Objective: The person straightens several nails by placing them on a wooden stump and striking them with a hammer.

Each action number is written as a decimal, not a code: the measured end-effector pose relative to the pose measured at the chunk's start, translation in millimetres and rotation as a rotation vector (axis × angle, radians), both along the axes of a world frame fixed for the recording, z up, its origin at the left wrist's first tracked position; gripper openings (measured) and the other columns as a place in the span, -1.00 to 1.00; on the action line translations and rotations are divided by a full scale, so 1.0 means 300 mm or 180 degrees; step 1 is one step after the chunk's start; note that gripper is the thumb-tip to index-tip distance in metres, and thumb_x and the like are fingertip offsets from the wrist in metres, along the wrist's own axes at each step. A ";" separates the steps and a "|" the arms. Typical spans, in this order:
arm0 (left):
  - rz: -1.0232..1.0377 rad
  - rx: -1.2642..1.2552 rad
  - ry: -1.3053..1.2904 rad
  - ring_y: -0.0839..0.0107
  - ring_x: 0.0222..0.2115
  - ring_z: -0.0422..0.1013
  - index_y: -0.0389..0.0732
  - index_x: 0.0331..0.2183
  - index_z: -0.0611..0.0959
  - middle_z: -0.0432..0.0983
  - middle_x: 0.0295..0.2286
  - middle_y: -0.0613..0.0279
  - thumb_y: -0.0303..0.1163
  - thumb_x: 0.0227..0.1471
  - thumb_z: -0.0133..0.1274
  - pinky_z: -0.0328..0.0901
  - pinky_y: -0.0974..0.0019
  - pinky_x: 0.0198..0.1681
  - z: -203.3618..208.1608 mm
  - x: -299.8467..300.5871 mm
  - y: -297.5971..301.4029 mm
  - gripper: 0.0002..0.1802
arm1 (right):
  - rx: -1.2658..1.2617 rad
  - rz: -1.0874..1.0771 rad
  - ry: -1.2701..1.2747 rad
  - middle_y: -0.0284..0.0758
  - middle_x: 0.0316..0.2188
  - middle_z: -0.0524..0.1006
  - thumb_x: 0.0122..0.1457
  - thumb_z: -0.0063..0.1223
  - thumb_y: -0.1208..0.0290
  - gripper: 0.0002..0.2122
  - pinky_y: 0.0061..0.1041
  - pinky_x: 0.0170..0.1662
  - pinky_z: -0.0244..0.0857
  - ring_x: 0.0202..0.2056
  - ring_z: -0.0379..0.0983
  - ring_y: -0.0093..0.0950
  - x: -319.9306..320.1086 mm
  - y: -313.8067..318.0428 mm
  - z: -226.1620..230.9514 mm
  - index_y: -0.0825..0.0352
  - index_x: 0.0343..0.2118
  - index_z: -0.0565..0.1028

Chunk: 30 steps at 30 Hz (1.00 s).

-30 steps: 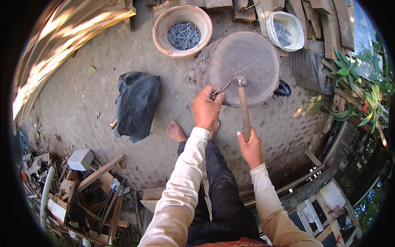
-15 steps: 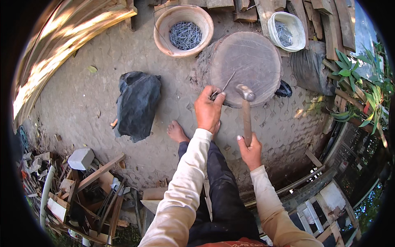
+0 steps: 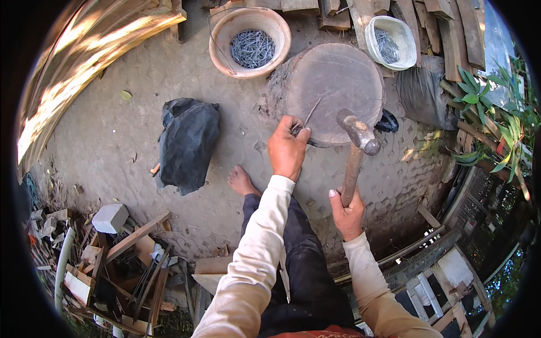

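My left hand (image 3: 287,149) is closed at the near left edge of a round wooden stump (image 3: 335,84), pinching a thin nail (image 3: 311,112). The nail slants up and to the right over the stump's flat top. Further nails seem bunched under the fingers, mostly hidden. My right hand (image 3: 347,213) is wrapped round the wooden handle of a hammer (image 3: 355,141). The hammer's metal head is raised in front of the stump's right side, apart from the nail.
Behind the stump stand a clay-coloured bucket (image 3: 224,42) and a whitish tub (image 3: 414,48), both holding nails. A dark plastic bag (image 3: 189,143) lies on the paved ground at left. Scrap wood (image 3: 138,236) is heaped at lower left; planks (image 3: 465,39) lie at upper right.
The hammer has risen off the stump, its head moving right and turning. My right hand has shifted slightly right. My left hand and the nail stay almost where they were.
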<state>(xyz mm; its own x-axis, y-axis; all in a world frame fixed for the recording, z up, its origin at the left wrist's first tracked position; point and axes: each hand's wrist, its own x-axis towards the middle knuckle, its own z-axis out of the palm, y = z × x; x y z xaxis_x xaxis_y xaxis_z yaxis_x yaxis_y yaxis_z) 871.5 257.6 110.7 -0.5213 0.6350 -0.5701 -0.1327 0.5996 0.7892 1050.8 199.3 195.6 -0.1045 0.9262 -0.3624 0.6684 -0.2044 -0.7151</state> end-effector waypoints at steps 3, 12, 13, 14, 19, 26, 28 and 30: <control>-0.0060 -0.0043 0.0166 0.23 -0.47 0.51 -0.20 -0.38 0.57 0.57 -0.51 0.12 -0.39 -0.08 0.25 0.36 0.24 -0.30 -0.005 0.009 0.002 -0.80 | -0.0347 0.0136 -0.0453 -0.17 -0.59 0.53 0.22 0.16 0.28 -0.76 -0.30 -0.42 0.36 -0.53 0.53 -0.19 -0.025 0.046 -0.012 0.38 -0.30 0.43; -0.0205 -0.0123 0.0229 0.10 -0.44 0.52 -0.19 -0.35 0.58 0.58 -0.50 0.05 -0.35 -0.09 0.25 0.37 0.15 -0.30 -0.011 -0.003 0.004 -0.77 | -0.0641 0.0097 -0.0651 -0.04 -0.52 0.57 0.22 0.14 0.23 -0.70 -0.13 -0.34 0.36 -0.40 0.55 0.00 -0.029 0.056 -0.020 0.38 -0.19 0.43; -0.0225 -0.0150 0.0298 0.08 -0.45 0.52 -0.19 -0.35 0.58 0.58 -0.50 0.04 -0.34 -0.08 0.25 0.37 0.14 -0.31 -0.008 -0.005 0.003 -0.77 | -0.0641 0.0103 -0.0648 -0.04 -0.52 0.57 0.22 0.14 0.23 -0.70 -0.13 -0.34 0.36 -0.40 0.55 0.00 -0.017 0.053 -0.041 0.38 -0.19 0.43; -0.0247 -0.0152 0.0362 0.06 -0.45 0.52 -0.19 -0.35 0.58 0.58 -0.50 0.03 -0.33 -0.07 0.24 0.37 0.13 -0.31 -0.007 -0.003 0.012 -0.77 | -0.0792 0.0350 -0.0866 -0.03 -0.51 0.58 0.21 0.14 0.23 -0.70 -0.13 -0.34 0.36 -0.39 0.56 0.00 0.001 0.063 -0.071 0.38 -0.19 0.43; -0.0279 -0.0078 0.0425 0.00 -0.41 0.53 -0.16 -0.33 0.61 0.60 -0.46 0.00 -0.30 -0.06 0.23 0.38 0.10 -0.30 -0.015 0.011 -0.013 -0.77 | -0.0940 0.0530 -0.0998 -0.02 -0.49 0.58 0.20 0.14 0.25 -0.71 -0.12 -0.33 0.37 -0.39 0.56 0.01 -0.012 0.052 -0.098 0.38 -0.20 0.42; -0.0323 0.0037 0.0755 0.00 -0.36 0.55 -0.10 -0.32 0.64 0.62 -0.40 0.04 -0.27 -0.01 0.20 0.39 0.07 -0.28 -0.018 0.036 -0.031 -0.81 | -0.0809 0.0060 -0.0299 -0.24 -0.61 0.52 0.20 0.20 0.28 -0.73 -0.37 -0.45 0.35 -0.55 0.52 -0.42 -0.005 0.019 -0.054 0.41 -0.31 0.42; -0.0314 0.0002 0.0696 0.01 -0.36 0.55 -0.11 -0.32 0.64 0.62 -0.40 0.04 -0.27 -0.01 0.21 0.39 0.08 -0.29 -0.018 0.049 -0.027 -0.81 | -0.0624 -0.0037 -0.0251 -0.28 -0.62 0.51 0.20 0.21 0.29 -0.72 -0.41 -0.47 0.33 -0.57 0.49 -0.50 0.019 0.008 -0.041 0.42 -0.34 0.42; -0.0310 -0.0043 0.0643 0.02 -0.37 0.55 -0.11 -0.33 0.64 0.61 -0.41 0.04 -0.27 -0.02 0.22 0.39 0.09 -0.30 -0.029 0.059 -0.030 -0.81 | -0.0424 -0.0109 -0.0206 -0.26 -0.62 0.51 0.20 0.21 0.29 -0.72 -0.39 -0.47 0.32 -0.59 0.48 -0.45 0.026 0.009 -0.007 0.42 -0.35 0.42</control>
<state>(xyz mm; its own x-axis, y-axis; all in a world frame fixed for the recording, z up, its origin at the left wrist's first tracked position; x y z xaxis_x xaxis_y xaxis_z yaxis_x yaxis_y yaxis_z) 889.2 248.5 101.8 -0.5623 0.6809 -0.4692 0.0863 0.6126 0.7856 1058.5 202.0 193.4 -0.0460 0.8720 -0.4873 0.7033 -0.3182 -0.6357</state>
